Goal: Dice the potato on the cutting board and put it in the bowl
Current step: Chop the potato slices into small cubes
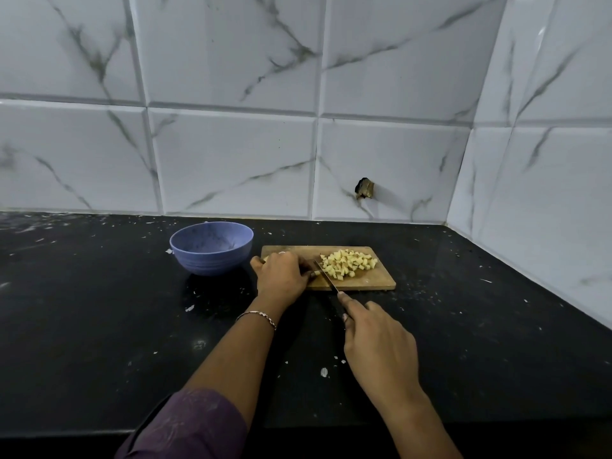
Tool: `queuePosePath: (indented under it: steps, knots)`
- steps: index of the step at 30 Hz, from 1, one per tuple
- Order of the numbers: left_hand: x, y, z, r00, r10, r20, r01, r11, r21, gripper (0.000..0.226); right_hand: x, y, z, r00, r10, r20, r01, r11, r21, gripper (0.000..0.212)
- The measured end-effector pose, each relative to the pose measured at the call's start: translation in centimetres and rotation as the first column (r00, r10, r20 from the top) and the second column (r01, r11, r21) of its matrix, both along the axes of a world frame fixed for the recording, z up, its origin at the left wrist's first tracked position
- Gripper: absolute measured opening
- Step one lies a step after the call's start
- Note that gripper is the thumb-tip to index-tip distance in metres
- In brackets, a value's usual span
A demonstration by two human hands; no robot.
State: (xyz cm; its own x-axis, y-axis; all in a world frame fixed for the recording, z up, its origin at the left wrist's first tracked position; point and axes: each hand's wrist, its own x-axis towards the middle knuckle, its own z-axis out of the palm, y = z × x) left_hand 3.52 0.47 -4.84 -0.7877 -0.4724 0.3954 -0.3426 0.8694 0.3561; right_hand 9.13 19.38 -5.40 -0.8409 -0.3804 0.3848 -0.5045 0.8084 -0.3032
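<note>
A purple sleeve (185,422) is seen lowest in the frame, on the left forearm, and a thin bracelet (256,315) is worn at that wrist. The left hand (281,276) is laid on the left part of the wooden cutting board (371,283); its grip is closed, the fingers curled down over a small remaining potato piece (317,273), of which only a pale end is shown at the fingertips. The right hand (374,339) is held over the black counter (99,326) in front of the board; its grip is wrapped round the dark handle of the knife (326,276), with the forefinger stretched along it. The blade is set slantwise on the board, just beside the left fingertips. A heap of diced potato (347,263) is piled on the right half of the board, right of the blade. A blue bowl (212,248) is stood upright on the counter just left of the board; no potato can be made out in it. Pale flecks are scattered over the counter, and marbled white wall tiles (231,154) are seen behind.
</note>
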Motion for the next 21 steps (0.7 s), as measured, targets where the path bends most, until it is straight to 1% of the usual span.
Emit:
queuePosePath:
  steps: [5,9,12,14,17,21]
  knots:
    - [-0.01,-0.06,0.06,1.000,0.004,0.008,-0.004,1.000,0.002,0.024,-0.21,-0.04,0.13,0.999,0.024,0.036,-0.024,1.000,0.018,0.052]
    - [0.10,0.03,0.18,1.000,0.013,0.018,-0.013,1.000,-0.007,0.025,-0.09,-0.15,0.18,1.000,-0.006,0.028,0.004,0.999,0.043,0.054]
    - [0.11,-0.26,0.23,0.999,0.010,0.050,-0.012,0.999,0.038,0.027,-0.12,-0.06,0.21,0.999,-0.027,0.024,0.026,0.999,0.021,0.053]
    - [0.28,-0.45,0.35,0.997,0.007,0.071,-0.012,0.998,0.066,0.023,-0.02,-0.02,0.18,1.000,-0.022,0.010,0.022,1.000,-0.007,0.051]
    - [0.55,-0.43,0.54,0.998,0.021,0.067,-0.024,0.998,0.052,0.019,0.16,-0.02,0.11,1.000,0.007,-0.005,-0.007,0.999,-0.034,0.049]
    - [0.61,-0.38,0.44,0.997,0.039,0.061,-0.041,0.998,0.036,0.020,0.21,0.00,0.10,0.999,0.033,0.006,-0.033,0.999,-0.032,0.049]
